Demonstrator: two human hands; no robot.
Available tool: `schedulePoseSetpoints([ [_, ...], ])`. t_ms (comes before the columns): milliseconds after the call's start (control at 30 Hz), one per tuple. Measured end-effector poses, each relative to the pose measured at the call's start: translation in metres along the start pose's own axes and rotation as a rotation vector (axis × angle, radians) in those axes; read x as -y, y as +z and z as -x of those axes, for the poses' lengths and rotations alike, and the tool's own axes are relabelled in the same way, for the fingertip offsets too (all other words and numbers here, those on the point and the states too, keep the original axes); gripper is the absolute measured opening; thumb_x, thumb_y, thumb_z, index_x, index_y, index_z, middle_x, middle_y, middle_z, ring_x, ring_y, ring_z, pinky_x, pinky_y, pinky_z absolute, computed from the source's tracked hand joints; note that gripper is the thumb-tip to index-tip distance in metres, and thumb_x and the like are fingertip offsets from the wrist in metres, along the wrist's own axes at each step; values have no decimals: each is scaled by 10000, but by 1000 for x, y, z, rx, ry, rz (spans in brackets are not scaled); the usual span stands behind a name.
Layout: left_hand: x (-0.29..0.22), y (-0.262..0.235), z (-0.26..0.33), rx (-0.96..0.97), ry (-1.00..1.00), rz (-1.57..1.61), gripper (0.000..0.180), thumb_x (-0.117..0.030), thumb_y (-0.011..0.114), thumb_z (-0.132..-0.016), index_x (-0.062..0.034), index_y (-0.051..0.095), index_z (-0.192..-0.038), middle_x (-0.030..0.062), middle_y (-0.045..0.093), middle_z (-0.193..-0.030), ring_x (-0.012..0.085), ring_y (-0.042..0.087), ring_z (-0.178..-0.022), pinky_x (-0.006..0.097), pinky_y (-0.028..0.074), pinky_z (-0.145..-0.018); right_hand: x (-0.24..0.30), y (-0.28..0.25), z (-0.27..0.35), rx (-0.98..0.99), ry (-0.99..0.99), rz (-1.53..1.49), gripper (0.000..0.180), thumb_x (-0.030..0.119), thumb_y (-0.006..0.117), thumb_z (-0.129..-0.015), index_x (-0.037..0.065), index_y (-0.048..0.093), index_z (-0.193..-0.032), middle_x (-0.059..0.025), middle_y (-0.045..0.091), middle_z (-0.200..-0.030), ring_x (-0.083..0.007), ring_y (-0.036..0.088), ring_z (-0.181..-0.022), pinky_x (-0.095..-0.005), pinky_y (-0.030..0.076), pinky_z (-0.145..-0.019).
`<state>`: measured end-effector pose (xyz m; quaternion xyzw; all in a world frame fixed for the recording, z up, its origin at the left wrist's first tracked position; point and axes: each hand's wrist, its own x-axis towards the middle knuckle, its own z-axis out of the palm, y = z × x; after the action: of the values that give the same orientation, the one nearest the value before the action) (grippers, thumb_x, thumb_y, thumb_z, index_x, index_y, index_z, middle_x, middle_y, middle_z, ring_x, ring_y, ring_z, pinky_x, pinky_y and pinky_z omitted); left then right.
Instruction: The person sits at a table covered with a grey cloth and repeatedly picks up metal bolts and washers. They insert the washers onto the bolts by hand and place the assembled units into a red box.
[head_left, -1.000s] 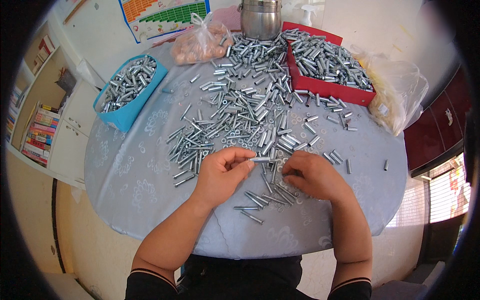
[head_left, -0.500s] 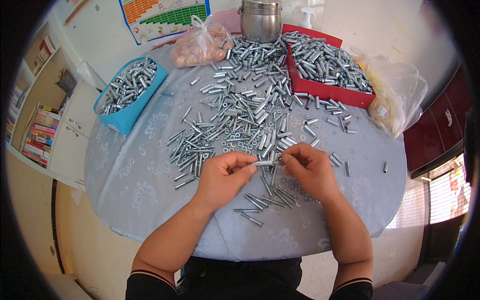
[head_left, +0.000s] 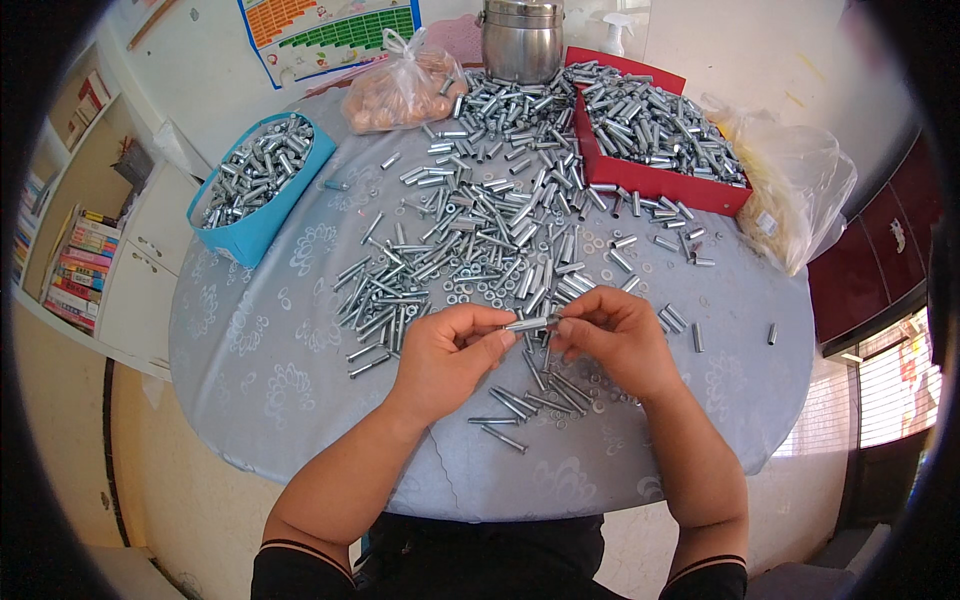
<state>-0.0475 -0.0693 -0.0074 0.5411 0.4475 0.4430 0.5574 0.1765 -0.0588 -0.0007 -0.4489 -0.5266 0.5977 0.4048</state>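
Between my two hands is a silver sleeve anchor bolt (head_left: 530,324), lying nearly level just above the table. My left hand (head_left: 440,362) pinches its left end between thumb and forefinger. Thumb and fingertips of my right hand (head_left: 622,345) close on the right end, hiding whatever small part sits there. Beyond my hands spreads a heap of loose bolts (head_left: 380,318), metal sleeves (head_left: 620,260), nuts and washers (head_left: 460,290). Several long bolts (head_left: 512,402) lie just below my fingers on the cloth.
A blue box (head_left: 290,212) of finished-looking anchors stands at left. The red box (head_left: 660,186) at the far right brims with metal sleeves. Along the back are a bag of round brown items (head_left: 395,95) and a steel pot (head_left: 522,42). Another clear bag (head_left: 790,190) sits at the right edge.
My right fingers have shifted slightly left and curled in more around the end of the anchor bolt. The left hand stays nearly still.
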Motion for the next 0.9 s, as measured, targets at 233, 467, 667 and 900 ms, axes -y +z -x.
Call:
schedulePoseSetpoints([
  [233,0,1,0,4,-2,29,186,-29,679,-869,10,677,-1050,25,678,-814,47,578,-658,188,465,-587,-3,11,4,-137,-123,180,122,28,711,-844,-26,648,-934,-45,677,-824,-80,623,-748,-227,509,-683],
  [467,0,-1,-1,18,-22,27,203,-32,676,-866,19,671,-1062,92,720,-929,68,593,-672,203,496,-606,3,7,3,-92,-32,69,112,82,666,-897,-24,651,-932,-61,692,-833,-93,632,-728,-227,504,-640],
  [667,2,-1,0,27,-48,73,205,-33,675,-867,24,667,-1063,98,718,-924,71,596,-673,205,498,-606,8,9,2,-84,0,-62,136,78,677,-890,-25,654,-976,-80,701,-851,-123,660,-739,-239,515,-632],
  [900,2,-1,-1,74,-64,114,202,-24,661,-871,20,660,-1069,105,714,-928,81,590,-660,210,494,-599,4,6,3,1,-21,-34,184,86,684,-888,-38,650,-1019,-84,703,-882,-141,675,-787,-251,526,-643],
])
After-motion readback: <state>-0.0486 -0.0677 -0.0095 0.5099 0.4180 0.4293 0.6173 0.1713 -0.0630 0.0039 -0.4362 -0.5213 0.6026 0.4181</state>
